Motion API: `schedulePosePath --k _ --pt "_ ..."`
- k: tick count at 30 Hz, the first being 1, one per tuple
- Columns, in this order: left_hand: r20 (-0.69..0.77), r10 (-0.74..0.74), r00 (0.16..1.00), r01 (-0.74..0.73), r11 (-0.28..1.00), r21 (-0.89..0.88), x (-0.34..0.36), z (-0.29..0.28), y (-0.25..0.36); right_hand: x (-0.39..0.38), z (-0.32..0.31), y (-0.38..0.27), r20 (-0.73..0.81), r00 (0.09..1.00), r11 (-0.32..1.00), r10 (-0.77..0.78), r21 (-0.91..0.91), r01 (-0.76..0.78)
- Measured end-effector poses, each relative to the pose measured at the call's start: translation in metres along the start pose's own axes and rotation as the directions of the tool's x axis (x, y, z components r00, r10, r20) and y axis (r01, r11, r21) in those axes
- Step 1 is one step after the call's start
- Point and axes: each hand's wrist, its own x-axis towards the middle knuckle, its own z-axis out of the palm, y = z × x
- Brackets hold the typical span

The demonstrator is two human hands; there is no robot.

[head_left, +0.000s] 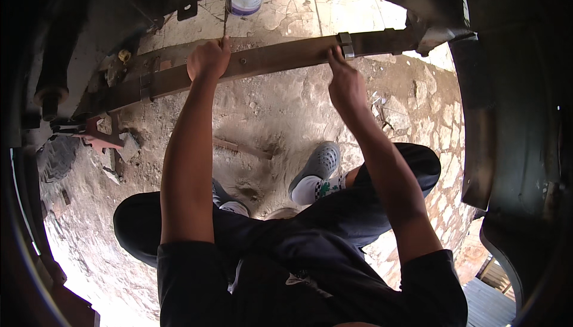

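A long brown metal bar resembling a vehicle leaf spring (280, 57) runs across in front of me, rising slightly to the right. My left hand (209, 61) is closed in a fist against its left half, thumb side up; the curled fingers are largely hidden. A thin dark line stands just above that thumb, and I cannot tell whether it is a rod or a floor joint. My right hand (347, 85) reaches up with fingers stretched out, the tips touching the bar's lower edge beside a metal clip (345, 45). Another clip (145, 87) wraps the bar's left part.
Dark vehicle bodywork (510, 130) surrounds me on both sides and above. A white and blue can (245, 1) stands beyond the bar. At left are a red metal stand (101, 137) and a tyre (58, 158). A flat strip (242, 148) lies on the dirt near my grey shoe (323, 161).
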Motion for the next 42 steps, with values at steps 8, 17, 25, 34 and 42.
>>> schedulePosePath --k 8,17,25,34,42 --pt "-0.031 -0.009 0.999 0.010 1.000 0.014 0.001 0.003 0.002 0.039 -0.001 0.001 -0.007 0.999 0.996 -0.034 -0.084 0.033" --pt "-0.017 0.010 1.000 -0.010 1.000 0.007 0.002 0.004 0.002 0.039 0.002 0.002 0.041 0.999 0.994 -0.009 -0.105 0.013" --pt "-0.020 -0.001 1.000 0.002 1.000 0.022 0.004 0.004 -0.004 0.003 0.002 -0.009 0.028 0.997 0.994 0.074 -0.088 -0.071" --pt "-0.054 0.011 0.999 -0.010 1.000 0.014 0.000 0.005 -0.002 -0.011 0.015 0.011 -0.044 0.998 0.999 -0.046 -0.020 0.045" --pt "-0.074 0.048 0.996 -0.046 0.999 0.025 0.000 0.010 -0.003 0.049 -0.003 0.001 0.079 0.997 0.985 -0.018 -0.172 0.031"
